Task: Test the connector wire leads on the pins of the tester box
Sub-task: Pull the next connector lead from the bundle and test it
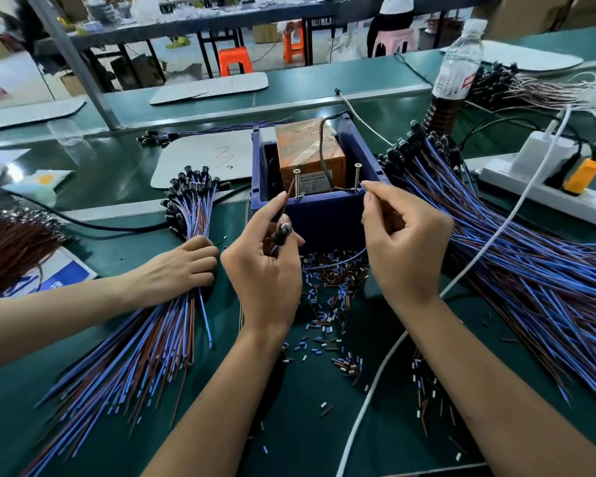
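The tester box (324,215) is a blue bin holding an orange unit (303,149). Two upright screws serve as pins on its near wall, the left pin (296,182) and the right pin (357,175). My left hand (262,266) grips a black connector (283,232) and holds its brown lead (289,194) up against the left pin. My right hand (403,235) pinches the blue lead (338,263), with its tip at the right pin.
Another person's hand (183,266) rests on a bundle of blue and brown wires (145,346) at the left. A large wire pile (516,256) lies at the right. Cut insulation bits (327,304) litter the green mat. A white cable (386,366), a power strip (544,180) and a bottle (456,67) are to the right.
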Available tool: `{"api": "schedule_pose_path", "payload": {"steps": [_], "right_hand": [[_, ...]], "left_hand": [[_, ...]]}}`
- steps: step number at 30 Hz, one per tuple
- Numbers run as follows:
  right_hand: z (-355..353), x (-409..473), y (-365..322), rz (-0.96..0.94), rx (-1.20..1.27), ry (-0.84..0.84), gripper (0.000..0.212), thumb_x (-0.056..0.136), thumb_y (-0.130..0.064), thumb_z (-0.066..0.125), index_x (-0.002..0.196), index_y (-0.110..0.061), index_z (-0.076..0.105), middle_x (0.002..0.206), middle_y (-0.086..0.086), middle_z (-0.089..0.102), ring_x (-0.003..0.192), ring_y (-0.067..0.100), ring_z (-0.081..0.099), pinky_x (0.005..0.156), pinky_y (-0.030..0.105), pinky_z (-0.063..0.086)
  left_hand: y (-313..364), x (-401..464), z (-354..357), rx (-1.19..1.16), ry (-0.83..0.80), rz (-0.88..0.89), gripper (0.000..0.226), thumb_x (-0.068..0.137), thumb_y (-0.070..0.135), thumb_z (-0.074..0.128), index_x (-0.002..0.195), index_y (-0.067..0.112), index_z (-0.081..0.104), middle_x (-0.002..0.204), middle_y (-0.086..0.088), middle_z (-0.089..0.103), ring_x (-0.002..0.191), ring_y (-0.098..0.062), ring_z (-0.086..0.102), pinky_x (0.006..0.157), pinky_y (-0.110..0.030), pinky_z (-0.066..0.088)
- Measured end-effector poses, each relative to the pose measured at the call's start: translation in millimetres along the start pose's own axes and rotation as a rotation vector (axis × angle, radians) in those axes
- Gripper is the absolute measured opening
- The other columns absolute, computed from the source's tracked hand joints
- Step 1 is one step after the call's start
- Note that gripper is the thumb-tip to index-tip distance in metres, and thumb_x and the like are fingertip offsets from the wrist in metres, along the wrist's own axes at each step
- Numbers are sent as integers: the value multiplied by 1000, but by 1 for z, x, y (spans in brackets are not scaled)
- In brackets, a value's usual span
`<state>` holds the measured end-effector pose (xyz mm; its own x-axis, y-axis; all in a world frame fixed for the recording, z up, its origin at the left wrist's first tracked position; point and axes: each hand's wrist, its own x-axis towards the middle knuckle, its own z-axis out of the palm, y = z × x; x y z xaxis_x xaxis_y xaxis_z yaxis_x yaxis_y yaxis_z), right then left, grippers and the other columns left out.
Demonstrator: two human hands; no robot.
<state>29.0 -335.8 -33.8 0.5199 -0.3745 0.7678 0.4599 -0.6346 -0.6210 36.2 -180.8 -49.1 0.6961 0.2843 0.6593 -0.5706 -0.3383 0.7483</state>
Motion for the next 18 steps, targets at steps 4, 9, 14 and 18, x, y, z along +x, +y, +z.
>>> {"api": "schedule_pose_path", "payload": {"steps": [4, 9, 14, 18], "right_hand": [[0, -1, -1, 6, -5, -11, 19, 100, -9, 65, 110, -4, 80, 96, 2, 79, 83, 8, 74, 75, 20, 57], [-1, -1, -1, 11, -2, -17, 19, 101, -10, 65, 111, -4, 80, 96, 2, 79, 82, 9, 74, 74, 20, 57], [-1, -1, 1, -13, -15, -13, 18, 101, -8, 64, 108, -3, 80, 86, 3, 78, 69, 13, 71, 61, 33, 57], [-1, -1, 1, -2, -14, -15, 18, 101, -8, 64, 109, -5, 80, 84, 1, 77, 66, 13, 70, 57, 37, 57]], "left_hand": [[-1, 0, -1, -17, -9, -8, 31, 95, 15, 61, 123, 19, 74, 77, 6, 72, 65, -14, 68, 63, -26, 53], [2, 0, -2, -9, -3, -14, 30, 95, 14, 61, 120, 19, 76, 78, 5, 72, 65, -16, 66, 59, -30, 54], [6, 1, -3, 13, 19, -28, 32, 91, 16, 58, 113, 29, 77, 71, 6, 70, 57, -23, 60, 52, -40, 48], [7, 1, -3, 15, 28, -28, 32, 92, 16, 58, 113, 30, 77, 75, 13, 71, 56, -21, 58, 49, -42, 47]]}}
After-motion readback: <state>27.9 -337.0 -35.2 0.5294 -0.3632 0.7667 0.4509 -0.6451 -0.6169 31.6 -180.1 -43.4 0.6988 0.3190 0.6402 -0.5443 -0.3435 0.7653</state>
